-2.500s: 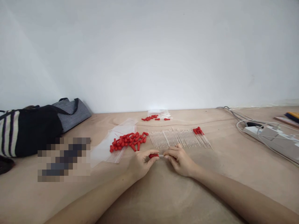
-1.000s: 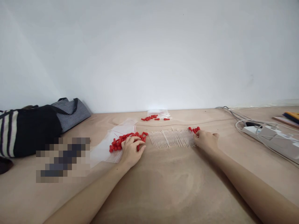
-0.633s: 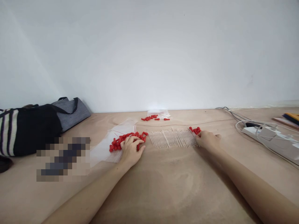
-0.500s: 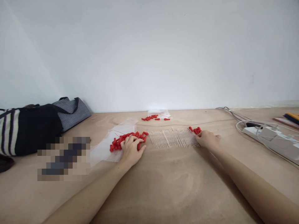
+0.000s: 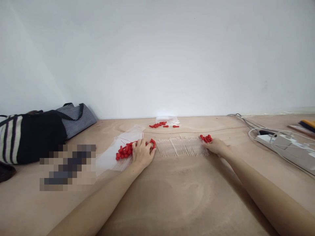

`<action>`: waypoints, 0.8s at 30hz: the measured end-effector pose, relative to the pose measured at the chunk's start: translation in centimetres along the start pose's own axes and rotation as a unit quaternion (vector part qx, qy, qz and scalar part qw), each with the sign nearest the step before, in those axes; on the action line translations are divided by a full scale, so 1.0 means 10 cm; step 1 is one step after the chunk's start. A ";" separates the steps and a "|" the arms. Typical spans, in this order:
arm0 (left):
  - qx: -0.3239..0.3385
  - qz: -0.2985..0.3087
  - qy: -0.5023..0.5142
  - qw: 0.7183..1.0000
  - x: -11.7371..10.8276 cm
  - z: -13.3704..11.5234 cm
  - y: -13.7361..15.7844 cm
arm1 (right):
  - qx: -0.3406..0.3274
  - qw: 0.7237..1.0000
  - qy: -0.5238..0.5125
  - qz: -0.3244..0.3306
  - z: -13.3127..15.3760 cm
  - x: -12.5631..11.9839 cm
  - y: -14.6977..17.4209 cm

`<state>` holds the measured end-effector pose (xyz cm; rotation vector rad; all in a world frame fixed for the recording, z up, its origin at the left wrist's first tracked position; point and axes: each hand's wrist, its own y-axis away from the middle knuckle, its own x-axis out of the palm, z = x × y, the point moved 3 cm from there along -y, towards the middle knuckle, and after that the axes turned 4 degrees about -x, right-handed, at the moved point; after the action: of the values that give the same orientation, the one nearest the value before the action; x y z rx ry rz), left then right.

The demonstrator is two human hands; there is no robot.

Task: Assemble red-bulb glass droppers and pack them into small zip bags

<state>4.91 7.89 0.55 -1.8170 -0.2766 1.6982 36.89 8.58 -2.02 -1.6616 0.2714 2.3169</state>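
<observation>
My left hand (image 5: 143,154) bends its fingers around some small red club-shaped pieces (image 5: 153,143) at the right side of a red heap. Part of that heap (image 5: 124,151) shows left of the fingers; the rest is hidden under them. A row of thin pale sticks (image 5: 180,146) lies slanted, side by side, between my two hands. At its right end my right hand (image 5: 217,147) rests with fingers stretched toward the sticks, thumb apart. Several more red pieces (image 5: 206,138) sit just beyond those fingertips, at the row's far right corner.
Thin clear plastic sheeting (image 5: 108,160) lies under the heap. By the wall are loose red pieces (image 5: 157,125) and a small plastic bag (image 5: 167,119). Black bag (image 5: 41,134) and striped bag (image 5: 75,119) stand left, near a blurred patch. A white power strip (image 5: 285,146) with cables lies right.
My left hand has moved slightly right across the heap, its fingers now around pieces nearer the sticks. My right fingers have drawn back from the right-hand red pieces to the row's end.
</observation>
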 end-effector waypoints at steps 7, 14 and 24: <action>-0.016 -0.033 0.015 0.999 -0.03 0.01 0.03 | -0.017 1.000 -0.016 0.015 0.02 -0.02 0.02; -0.018 -0.054 0.077 0.995 -0.21 0.04 0.25 | 0.019 1.000 0.013 -0.006 0.04 -0.08 0.10; -0.006 -0.014 0.112 0.994 -0.26 0.04 0.34 | -0.014 0.998 0.050 -0.034 0.18 -0.12 0.16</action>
<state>3.22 3.97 0.73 -1.9819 -0.2170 1.4597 35.15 7.52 -0.37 -1.7746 0.2003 2.2018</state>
